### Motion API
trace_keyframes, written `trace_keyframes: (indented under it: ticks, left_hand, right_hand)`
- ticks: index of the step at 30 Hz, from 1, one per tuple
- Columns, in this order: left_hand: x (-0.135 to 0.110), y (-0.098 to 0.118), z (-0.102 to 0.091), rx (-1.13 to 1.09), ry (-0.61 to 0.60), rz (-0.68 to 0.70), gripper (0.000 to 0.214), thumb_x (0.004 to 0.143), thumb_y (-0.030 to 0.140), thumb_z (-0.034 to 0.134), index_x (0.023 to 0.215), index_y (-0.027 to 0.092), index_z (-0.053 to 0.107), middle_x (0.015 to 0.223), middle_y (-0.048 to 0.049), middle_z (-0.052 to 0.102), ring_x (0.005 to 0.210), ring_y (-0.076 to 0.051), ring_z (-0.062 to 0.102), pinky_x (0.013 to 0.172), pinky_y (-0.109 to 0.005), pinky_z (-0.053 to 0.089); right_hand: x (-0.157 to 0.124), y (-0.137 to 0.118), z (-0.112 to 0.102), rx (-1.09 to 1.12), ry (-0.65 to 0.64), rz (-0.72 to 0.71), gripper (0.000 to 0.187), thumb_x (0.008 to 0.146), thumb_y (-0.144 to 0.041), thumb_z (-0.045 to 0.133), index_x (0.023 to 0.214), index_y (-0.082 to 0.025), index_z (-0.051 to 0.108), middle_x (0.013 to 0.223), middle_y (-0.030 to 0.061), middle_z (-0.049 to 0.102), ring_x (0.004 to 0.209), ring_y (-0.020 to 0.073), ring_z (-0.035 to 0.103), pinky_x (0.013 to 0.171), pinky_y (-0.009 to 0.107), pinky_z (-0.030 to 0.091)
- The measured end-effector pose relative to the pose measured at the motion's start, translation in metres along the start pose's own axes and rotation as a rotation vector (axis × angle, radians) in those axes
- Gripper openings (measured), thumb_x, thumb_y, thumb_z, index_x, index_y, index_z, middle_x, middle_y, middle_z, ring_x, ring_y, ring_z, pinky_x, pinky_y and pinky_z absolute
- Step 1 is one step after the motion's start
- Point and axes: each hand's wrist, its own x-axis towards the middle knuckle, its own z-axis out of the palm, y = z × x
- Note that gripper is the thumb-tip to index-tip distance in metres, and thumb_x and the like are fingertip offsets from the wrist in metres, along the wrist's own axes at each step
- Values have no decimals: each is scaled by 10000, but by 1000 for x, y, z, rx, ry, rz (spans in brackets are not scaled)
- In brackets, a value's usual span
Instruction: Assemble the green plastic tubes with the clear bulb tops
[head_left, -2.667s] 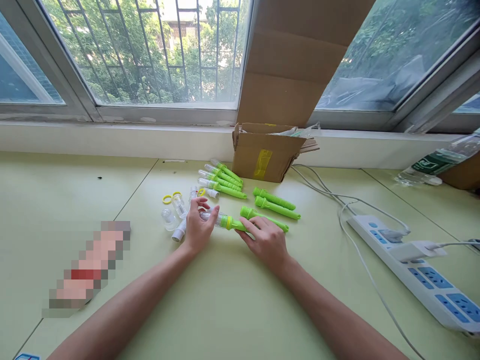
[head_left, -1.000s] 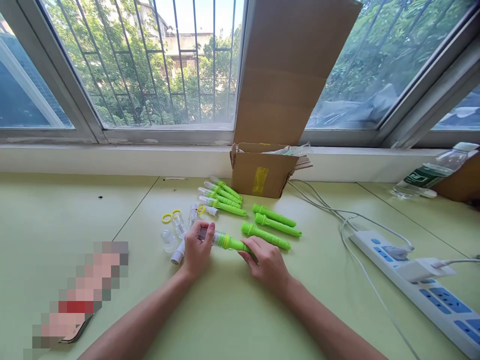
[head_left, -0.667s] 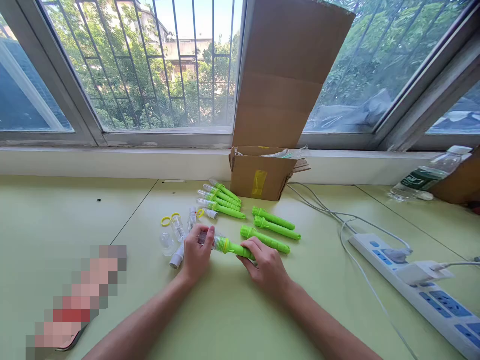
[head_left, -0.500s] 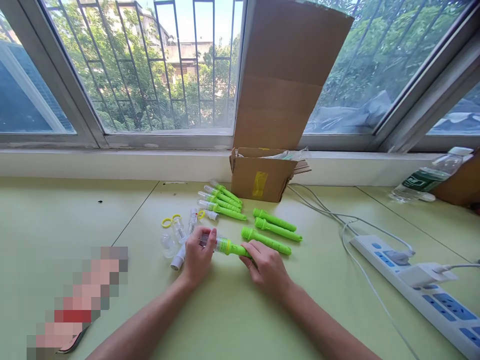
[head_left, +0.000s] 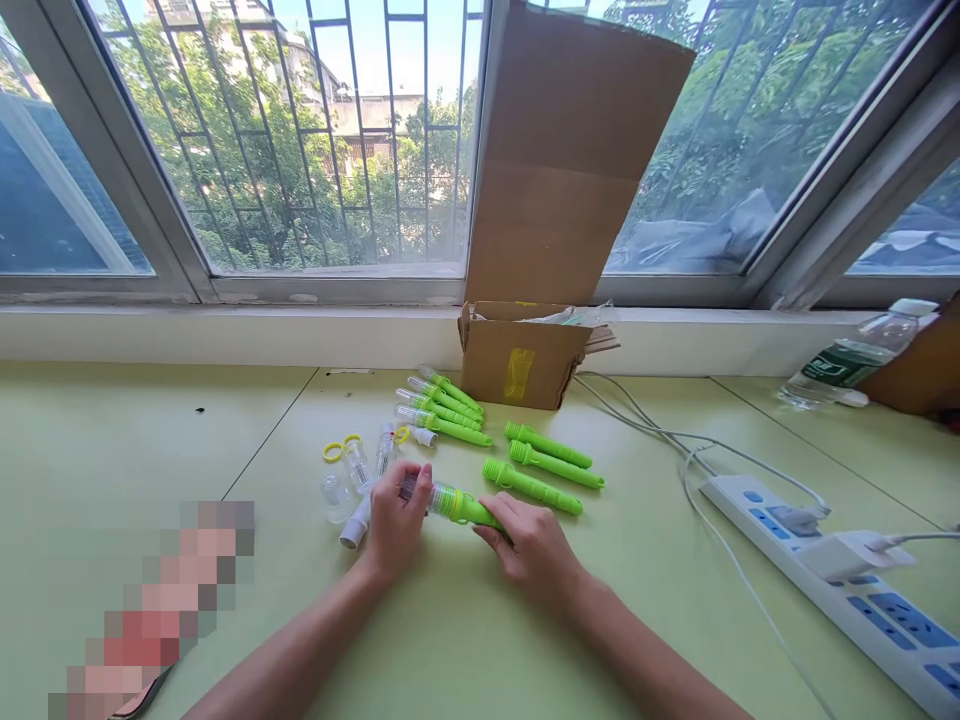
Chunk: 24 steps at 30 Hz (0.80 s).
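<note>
A green stick (head_left: 460,506) is stretching left to right, right end slightly nearer, between the left hand (head_left: 397,510), which is gripping its clear cap (head_left: 440,497), and the right hand (head_left: 534,542), which is grasping its green end; three green handles (head_left: 532,486) are lying just beyond.

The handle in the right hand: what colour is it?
The handle is bright green, seen best in the head view.

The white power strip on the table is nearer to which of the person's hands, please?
Right. The right hand, at the green end of the tube, is left of the power strip; the left hand, at the clear end, is farther left.
</note>
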Motion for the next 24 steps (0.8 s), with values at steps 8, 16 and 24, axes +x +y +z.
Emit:
trace_keyframes:
  ticks: [8, 16, 24]
  left_hand:
    - [0, 2, -1, 40, 10, 35, 253, 852, 409, 523, 745, 180, 548, 638, 15, 525, 574, -108, 484, 524, -215, 367]
    - [0, 7, 2, -204, -26, -125, 323, 802, 454, 591, 971, 205, 474, 651, 51, 519, 518, -105, 521, 489, -215, 436]
    - [-1, 11, 5, -225, -157, -329, 386, 774, 560, 571, 882, 192, 527, 472, 64, 504, 357, -102, 472, 344, -186, 317]
  right_hand:
    - [-1, -3, 0, 88, -50, 39, 252, 929, -322, 426, 1051, -171, 587, 854, 56, 668, 765, 184, 609, 650, 273, 400]
    - [-3, -1, 7, -30, 161, 23, 189, 902, -301, 504, 1039, -182, 561, 863, 51, 627, 767, 177, 584, 649, 271, 388]
    - [-3, 0, 9, -307, 238, -24, 86, 907, -173, 464, 956, -166, 534, 853, 52, 617, 744, 175, 548, 621, 283, 329]
